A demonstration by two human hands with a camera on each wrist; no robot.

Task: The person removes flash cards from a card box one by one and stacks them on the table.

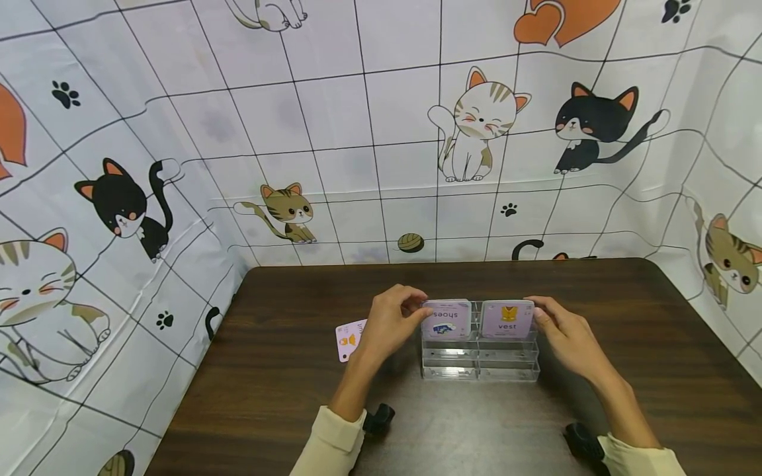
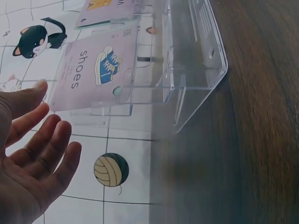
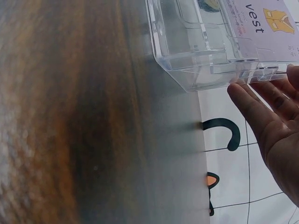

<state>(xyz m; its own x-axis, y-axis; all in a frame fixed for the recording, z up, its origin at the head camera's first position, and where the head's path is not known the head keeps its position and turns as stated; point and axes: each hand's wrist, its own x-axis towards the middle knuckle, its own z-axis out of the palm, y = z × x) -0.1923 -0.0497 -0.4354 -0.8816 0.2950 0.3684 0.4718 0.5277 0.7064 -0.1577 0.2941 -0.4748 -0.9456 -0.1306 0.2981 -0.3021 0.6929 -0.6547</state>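
A clear plastic card rack (image 1: 479, 373) with tiered compartments stands on the table. In its top tier, a purple "shoes" card (image 1: 446, 322) is upside down on the left, and a "vest" card (image 1: 508, 320) is upright on the right. At the shoes card's left edge is my left hand (image 1: 393, 322), thumb near the upper corner; in the left wrist view its loosely bent fingers stand apart from the thumb. My right hand (image 1: 562, 334) rests against the rack's right side, thumb by the vest card's edge and fingertips touching the clear plastic (image 3: 229, 77).
Another purple card (image 1: 348, 340) lies on the dark wood table (image 1: 268, 396), partly hidden by my left hand. A cat-print sheet (image 1: 333, 165) hangs behind the table and along both sides. Black straps (image 1: 379, 420) circle both wrists.
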